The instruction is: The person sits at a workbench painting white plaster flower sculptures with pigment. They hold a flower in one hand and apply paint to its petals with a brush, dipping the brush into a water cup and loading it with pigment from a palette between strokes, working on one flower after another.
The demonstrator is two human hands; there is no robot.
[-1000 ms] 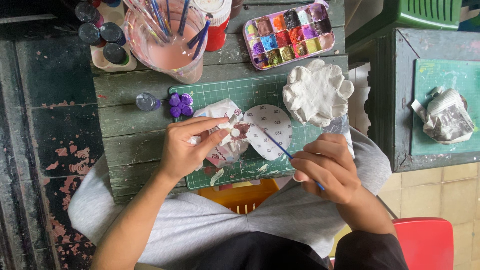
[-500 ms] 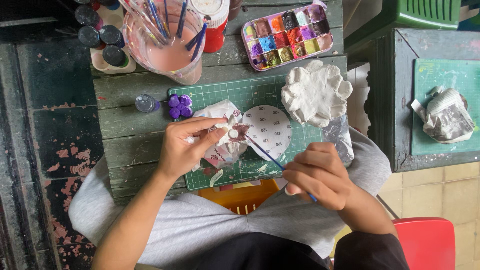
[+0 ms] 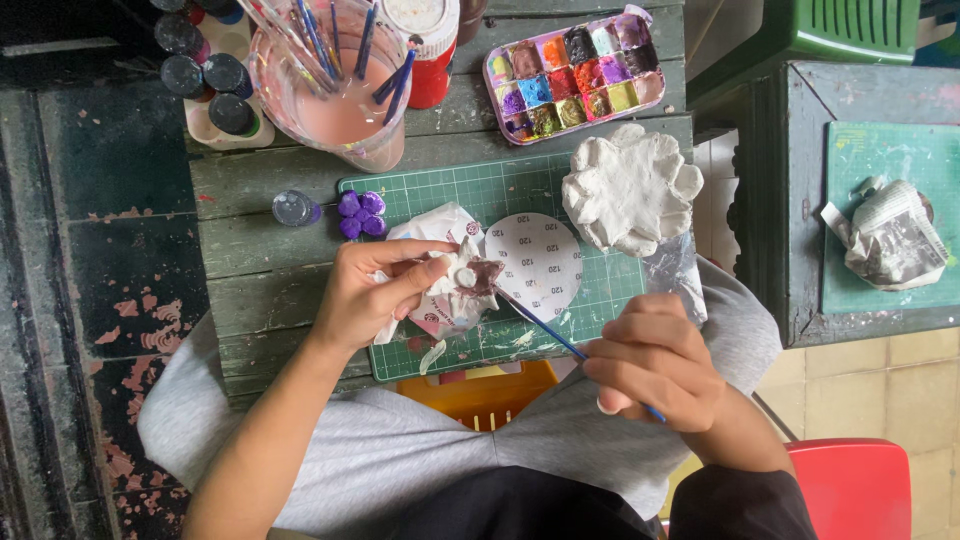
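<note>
My left hand (image 3: 365, 300) pinches a small clay flower (image 3: 468, 278) over the green mat (image 3: 520, 190). My right hand (image 3: 655, 358) grips a thin brush (image 3: 540, 325), its tip on the flower's brown-painted petal. I think short, light strokes suit best, with the flower held steady and the paint kept off the white petals.

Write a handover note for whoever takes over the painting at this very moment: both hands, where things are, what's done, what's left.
Left hand: pinches the small clay flower over the green cutting mat.
Right hand: holds the thin blue brush, tip on the flower.
Paint palette and rinse cup stand at the table's far edge.
Done: part of the small flower is brownish.
Left: its white petals; the big white clay flower is unpainted.
</note>
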